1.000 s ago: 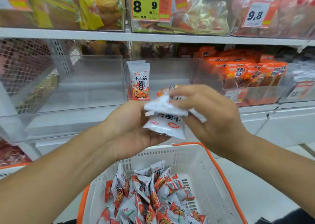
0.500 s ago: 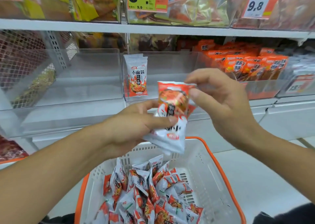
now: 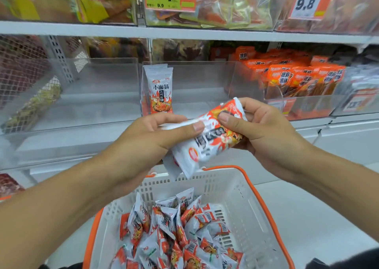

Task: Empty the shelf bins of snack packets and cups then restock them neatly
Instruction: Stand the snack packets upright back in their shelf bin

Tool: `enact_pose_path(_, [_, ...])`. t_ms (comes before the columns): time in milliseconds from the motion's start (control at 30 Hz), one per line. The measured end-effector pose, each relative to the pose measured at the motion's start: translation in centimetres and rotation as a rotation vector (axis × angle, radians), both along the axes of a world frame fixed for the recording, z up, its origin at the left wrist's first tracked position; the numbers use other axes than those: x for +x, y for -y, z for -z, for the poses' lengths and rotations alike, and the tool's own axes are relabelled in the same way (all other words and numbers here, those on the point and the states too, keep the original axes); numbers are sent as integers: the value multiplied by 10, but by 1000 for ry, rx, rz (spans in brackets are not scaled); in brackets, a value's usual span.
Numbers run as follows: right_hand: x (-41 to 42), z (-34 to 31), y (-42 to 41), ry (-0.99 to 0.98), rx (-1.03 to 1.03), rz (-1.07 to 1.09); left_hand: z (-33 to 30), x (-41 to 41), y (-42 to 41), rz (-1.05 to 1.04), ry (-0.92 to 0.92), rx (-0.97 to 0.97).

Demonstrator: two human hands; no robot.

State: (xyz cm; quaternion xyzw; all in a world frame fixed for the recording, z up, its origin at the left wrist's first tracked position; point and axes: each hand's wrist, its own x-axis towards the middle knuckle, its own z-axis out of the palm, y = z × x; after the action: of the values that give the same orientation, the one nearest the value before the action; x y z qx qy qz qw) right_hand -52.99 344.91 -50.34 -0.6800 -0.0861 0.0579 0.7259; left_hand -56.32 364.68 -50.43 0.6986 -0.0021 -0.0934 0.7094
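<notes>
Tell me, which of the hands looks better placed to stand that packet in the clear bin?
Probably the right hand: it pinches the top packet at its upper end, nearer the clear bin. The left hand grips several stacked packets.

We see 2 bare forearms reaching in from the lower corners and meeting at the middle. Our left hand (image 3: 149, 137) is turned back-up, thumb laid flat along the top of what it holds — fingers curled beneath. Our right hand (image 3: 264, 129) faces it, just beside, thumb pressing on top and fingers wrapped behind — both wrists slightly bent inward.
</notes>
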Motion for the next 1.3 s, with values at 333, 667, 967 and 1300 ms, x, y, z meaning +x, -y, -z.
enact_pose_path(333, [1,-2,0,100,-288,7,-1,7,-5,-65,31,-121])
enact_pose_path(667, [7,1,1,-12,-323,-228,-13,13,-22,-42,32,-72])
enact_pose_path(967, [0,-7,-13,-12,-416,-407,-10,13,-21,-23,271,123])
enact_pose_path(1300, [62,-41,-29,-239,-138,-147,-9,59,-96,-221,788,1116])
